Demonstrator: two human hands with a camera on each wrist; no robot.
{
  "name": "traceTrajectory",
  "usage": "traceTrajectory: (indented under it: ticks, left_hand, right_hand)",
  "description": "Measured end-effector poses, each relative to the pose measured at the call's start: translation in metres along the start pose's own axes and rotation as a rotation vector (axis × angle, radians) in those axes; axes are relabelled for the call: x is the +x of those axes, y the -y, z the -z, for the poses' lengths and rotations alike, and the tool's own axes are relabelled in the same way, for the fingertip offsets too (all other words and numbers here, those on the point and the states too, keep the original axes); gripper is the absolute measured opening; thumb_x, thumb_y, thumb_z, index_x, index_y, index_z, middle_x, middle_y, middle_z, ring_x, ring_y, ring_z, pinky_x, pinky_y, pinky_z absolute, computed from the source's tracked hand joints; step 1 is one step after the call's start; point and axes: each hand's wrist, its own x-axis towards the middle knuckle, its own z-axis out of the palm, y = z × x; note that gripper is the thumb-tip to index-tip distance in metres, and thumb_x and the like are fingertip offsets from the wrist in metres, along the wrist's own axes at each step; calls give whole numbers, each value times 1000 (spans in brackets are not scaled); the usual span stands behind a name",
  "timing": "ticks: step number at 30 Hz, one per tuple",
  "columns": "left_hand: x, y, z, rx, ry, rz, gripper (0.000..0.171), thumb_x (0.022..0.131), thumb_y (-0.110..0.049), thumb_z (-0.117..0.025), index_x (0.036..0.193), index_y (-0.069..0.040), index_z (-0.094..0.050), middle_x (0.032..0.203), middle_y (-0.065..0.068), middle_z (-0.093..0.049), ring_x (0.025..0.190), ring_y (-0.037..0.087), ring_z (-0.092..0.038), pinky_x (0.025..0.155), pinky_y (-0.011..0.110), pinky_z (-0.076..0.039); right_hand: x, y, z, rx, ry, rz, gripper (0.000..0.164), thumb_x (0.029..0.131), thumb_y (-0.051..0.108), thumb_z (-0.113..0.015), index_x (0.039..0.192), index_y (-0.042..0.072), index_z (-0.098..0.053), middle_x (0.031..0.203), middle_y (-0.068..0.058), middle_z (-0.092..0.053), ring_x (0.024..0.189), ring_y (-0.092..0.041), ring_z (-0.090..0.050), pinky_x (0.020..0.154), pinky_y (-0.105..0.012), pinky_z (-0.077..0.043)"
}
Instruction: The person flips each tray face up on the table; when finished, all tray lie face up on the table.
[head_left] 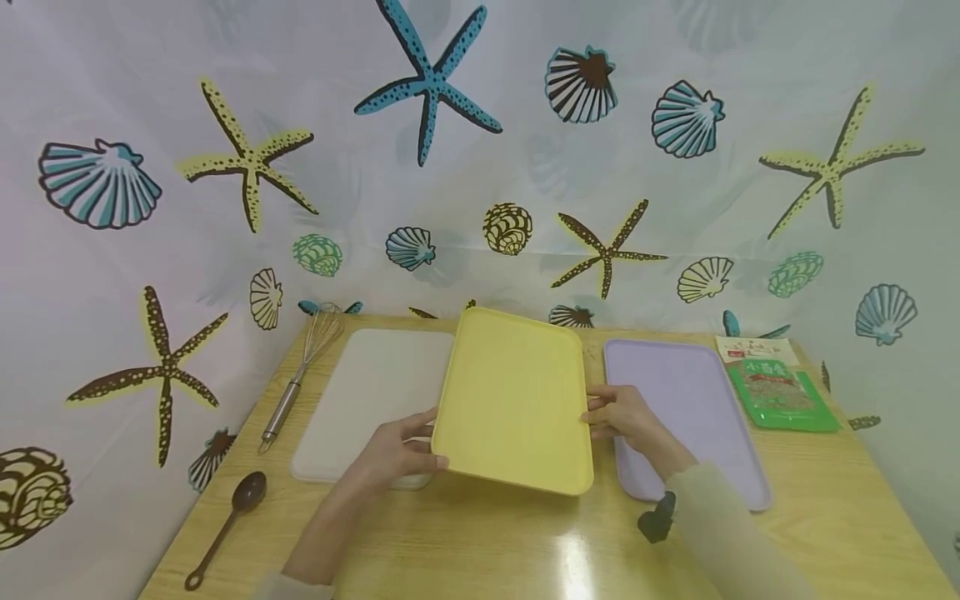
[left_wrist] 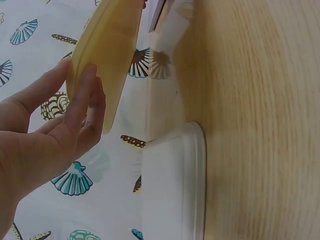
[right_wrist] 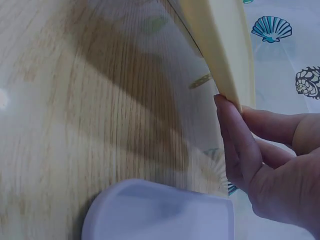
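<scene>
A yellow rectangular tray (head_left: 517, 400) is held up over the table between two hands, tilted a little. My left hand (head_left: 397, 450) grips its left edge near the front corner, thumb on the rim and fingers underneath, as the left wrist view also shows. On the opposite edge, my right hand (head_left: 626, 417) pinches the rim; in the right wrist view the thumb and fingers (right_wrist: 240, 135) close on the tray's side. Below and to the left lies a white tray (head_left: 375, 375), partly covered by the yellow one in the head view. A lilac tray (head_left: 675, 375) lies to the right, beneath the right forearm.
A whisk (head_left: 288, 400) and a dark brown spoon (head_left: 232, 517) lie along the table's left side. At the back right is a green food packet (head_left: 780, 396) beside a pale packet (head_left: 757, 348). A curtain printed with shells and starfish (head_left: 465, 183) hangs behind the wooden table (head_left: 450, 542).
</scene>
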Motion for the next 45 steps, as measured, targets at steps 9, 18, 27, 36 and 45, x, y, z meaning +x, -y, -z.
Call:
traceTrajectory:
  ticks: [9, 18, 27, 36, 45]
  left_hand:
    - [6, 26, -9, -72, -3, -11, 73, 82, 1, -71, 144, 8, -33, 134, 27, -42, 103, 30, -63, 86, 39, -55]
    - [11, 34, -22, -70, -42, 5, 61, 85, 9, -62, 139, 15, -35, 134, 33, -38, 95, 34, -62, 83, 46, -55]
    - [18, 36, -34, -31, -96, 24, 57, 82, 14, -58, 135, 19, -38, 122, 31, -46, 78, 27, -64, 78, 46, -57]
    - [24, 33, -39, 44, -117, 54, 55, 80, 15, -55, 133, 21, -39, 116, 29, -52, 75, 25, -62, 77, 47, -57]
    - [35, 33, -44, 153, -160, 9, 22, 69, 22, -46, 64, 5, -33, 70, 7, -37, 49, 8, -27, 59, 36, -57]
  right_hand:
    - [0, 0, 8, -27, -15, 7, 59, 83, -10, -65, 137, -14, -42, 106, -21, -54, 69, -15, -63, 68, -36, -59]
    - [2, -3, 13, -79, -19, -7, 59, 81, -10, -66, 135, -14, -43, 102, -19, -55, 66, -14, -62, 63, -31, -59]
    - [7, -5, 16, -103, -12, -19, 57, 82, -9, -65, 135, -15, -43, 101, -19, -56, 68, -14, -63, 62, -31, -59]
    - [13, -9, 14, -110, -38, -30, 56, 81, -10, -66, 133, -17, -44, 109, -28, -58, 77, -20, -66, 64, -35, -59]
    - [15, -7, 10, -165, -44, -10, 56, 80, -11, -63, 131, -21, -43, 127, -36, -50, 86, -31, -69, 62, -34, -59]
